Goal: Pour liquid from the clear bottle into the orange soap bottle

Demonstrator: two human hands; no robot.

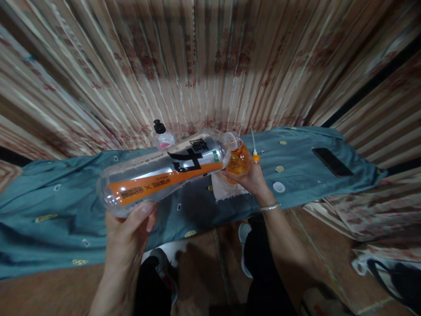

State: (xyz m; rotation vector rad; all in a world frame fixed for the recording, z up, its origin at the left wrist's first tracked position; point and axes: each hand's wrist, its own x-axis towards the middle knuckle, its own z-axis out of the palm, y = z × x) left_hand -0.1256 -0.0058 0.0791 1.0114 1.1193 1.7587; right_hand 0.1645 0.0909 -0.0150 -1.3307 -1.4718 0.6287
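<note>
My left hand (pixel 131 230) grips the base end of a large clear plastic bottle (pixel 167 169) with a silver and orange label. The bottle is tilted nearly flat, its uncapped mouth pointing right. That mouth sits right at the top of a small orange bottle (pixel 238 162), which my right hand (pixel 251 177) is wrapped around. Whether liquid flows between them I cannot tell. Under the orange bottle lies a white cloth (pixel 226 188). Just beyond my right hand rests an orange pump head (pixel 255 157) with a pale tube. A round white cap (pixel 279 187) lies to the right.
A green patterned cloth (pixel 82 188) covers the narrow table. Behind the large bottle stands a clear bottle with a black top (pixel 160 129). A black phone (pixel 332 161) lies at the right end. Pleated curtains (pixel 197 66) hang close behind the table.
</note>
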